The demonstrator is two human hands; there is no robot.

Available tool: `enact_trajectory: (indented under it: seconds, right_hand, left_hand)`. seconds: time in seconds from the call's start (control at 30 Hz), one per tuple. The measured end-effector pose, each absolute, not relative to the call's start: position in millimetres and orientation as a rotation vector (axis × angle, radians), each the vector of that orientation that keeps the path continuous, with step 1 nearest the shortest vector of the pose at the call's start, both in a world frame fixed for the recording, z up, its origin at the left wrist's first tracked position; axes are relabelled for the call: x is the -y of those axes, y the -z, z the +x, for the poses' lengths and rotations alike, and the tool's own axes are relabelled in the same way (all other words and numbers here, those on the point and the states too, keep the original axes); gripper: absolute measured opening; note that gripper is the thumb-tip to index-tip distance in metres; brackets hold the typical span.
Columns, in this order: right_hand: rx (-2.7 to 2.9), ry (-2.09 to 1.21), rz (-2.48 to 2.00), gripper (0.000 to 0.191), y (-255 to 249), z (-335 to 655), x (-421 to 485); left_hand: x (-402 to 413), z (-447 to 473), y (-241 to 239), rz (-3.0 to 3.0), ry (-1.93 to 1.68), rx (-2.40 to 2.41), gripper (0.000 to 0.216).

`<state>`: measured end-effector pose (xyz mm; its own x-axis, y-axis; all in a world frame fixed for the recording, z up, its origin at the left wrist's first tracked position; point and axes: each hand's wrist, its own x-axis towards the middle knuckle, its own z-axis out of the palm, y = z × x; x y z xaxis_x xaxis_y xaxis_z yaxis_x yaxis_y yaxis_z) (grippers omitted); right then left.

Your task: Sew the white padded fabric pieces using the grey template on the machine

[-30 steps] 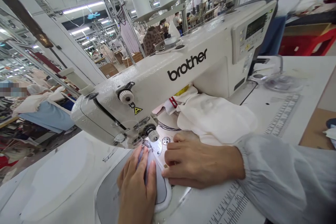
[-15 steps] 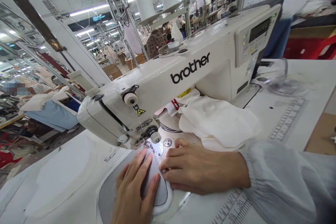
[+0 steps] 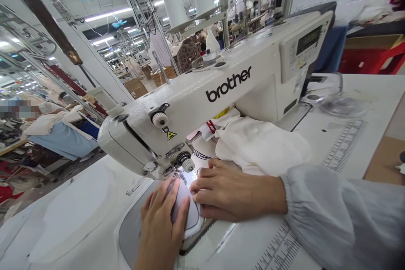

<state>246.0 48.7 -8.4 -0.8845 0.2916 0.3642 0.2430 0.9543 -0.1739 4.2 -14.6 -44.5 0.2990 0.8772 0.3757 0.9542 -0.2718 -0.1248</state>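
Observation:
A white sewing machine (image 3: 177, 93) marked "brother" stands before me, its presser foot (image 3: 181, 176) down near a grey rounded fabric piece (image 3: 128, 230) with a white edge. My left hand (image 3: 161, 221) lies on this piece with fingers and thumb apart, fingertips just in front of the foot. To the right, my right hand (image 3: 234, 194) has its fingers curled and pinched on the piece's right edge, close to the needle plate. The fingertips partly hide what they grip. Below the piece's near corner, a dark brownish strip (image 3: 196, 236) shows.
White cloth (image 3: 262, 139) is bunched under the machine arm. A pale rounded panel (image 3: 76, 215) lies on the table at left. Measuring scales (image 3: 343, 145) mark the tabletop. Thread cones (image 3: 174, 6) stand above. A red chair (image 3: 363, 60) is behind at right.
The fabric piece's near right corner has moved up towards the presser foot, uncovering the brownish strip. My right hand has moved slightly left and up; my left hand has barely moved.

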Motion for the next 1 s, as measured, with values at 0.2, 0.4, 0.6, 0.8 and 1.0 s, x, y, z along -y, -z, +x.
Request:
enact_trajectory:
  seconds: [0.2,0.4,0.6,0.8,1.0]
  right_hand:
    - [2.705,-0.154,-0.421,0.024,9,246,-51]
    - [2.706,-0.083,-0.354,0.023,9,250,-47]
    - [2.712,-0.022,-0.261,0.024,7,251,-45]
    - [2.708,-0.055,-0.286,0.023,9,251,-44]
    - [2.703,-0.081,-0.368,0.025,9,250,-44]
  left_hand:
    - [10,4,44,-2.228,0.388,1.694,0.04]
    - [17,13,25,-2.372,0.589,1.638,0.028]
    - [20,15,15,-2.482,0.644,1.528,0.022]
    - [22,12,21,-2.473,0.628,1.493,0.025]
    - [17,14,19,-2.426,0.675,1.431,0.023]
